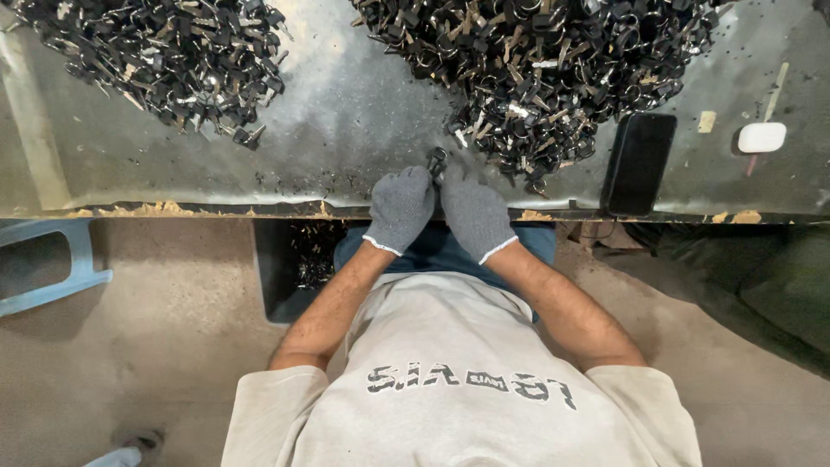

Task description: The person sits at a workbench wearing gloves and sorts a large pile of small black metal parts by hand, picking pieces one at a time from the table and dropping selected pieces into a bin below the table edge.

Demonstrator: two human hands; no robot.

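Observation:
Both my hands wear grey knit gloves and meet at the near edge of a metal table (346, 121). My left hand (399, 207) and my right hand (474, 212) together pinch one small black key-like part (437, 160) between their fingertips. Just beyond them, to the right, lies a large heap of black parts with metal blades (536, 69). A second heap (173, 52) sits at the far left of the table.
A black phone (638, 163) lies flat at the right, with a small white case (762, 137) beyond it. Below the table edge stands a dark bin (275, 285) holding several parts. A blue stool (52, 264) is at the left.

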